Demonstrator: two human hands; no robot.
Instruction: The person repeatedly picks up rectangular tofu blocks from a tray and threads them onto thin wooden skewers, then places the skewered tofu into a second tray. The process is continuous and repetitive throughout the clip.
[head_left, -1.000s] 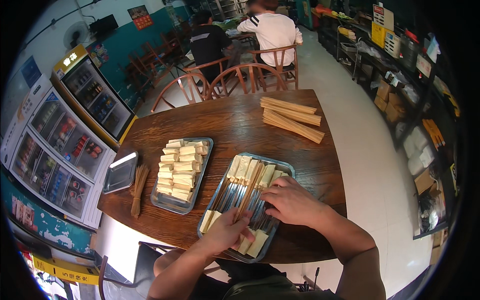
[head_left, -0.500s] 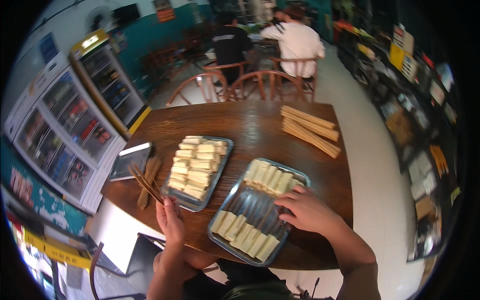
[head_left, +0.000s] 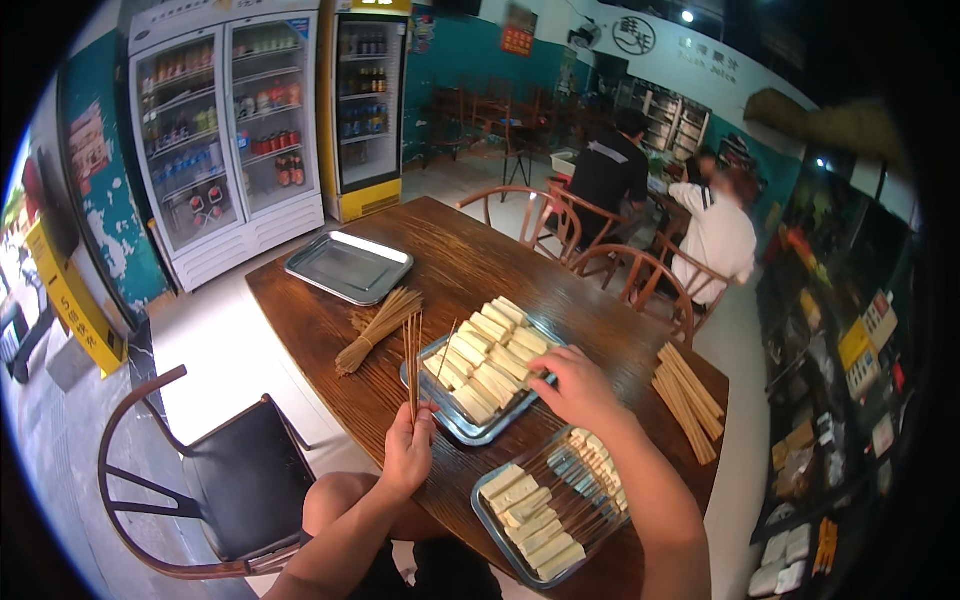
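Observation:
Thin wooden skewers (head_left: 412, 365) stand upright in a bunch, gripped near their lower ends by my left hand (head_left: 408, 450). One skewer leans apart from the others. Beyond them, pale cut rolls (head_left: 485, 350) lie in rows on a metal tray (head_left: 478, 434). My right hand (head_left: 580, 388) reaches over that tray's right side, fingertips at the end rolls and thumb apart from the fingers; no held thing shows. Nearer me, a second metal tray (head_left: 487, 520) carries skewered pale pieces (head_left: 530, 520) in two facing rows, partly covered by my right forearm.
An unfilled metal tray (head_left: 350, 267) and a bundle of skewers (head_left: 380, 328) lie at the table's left. Long tan sticks (head_left: 688, 400) rest at its right end. Chairs (head_left: 635, 280) stand behind, where people sit. A black-seated chair (head_left: 245, 480) is at my left; drink fridges (head_left: 230, 140) stand beyond.
The view has swung left. My right hand has left the skewered pieces on the near tray and moved to the tray of rolls. My left hand keeps its skewers, now more upright.

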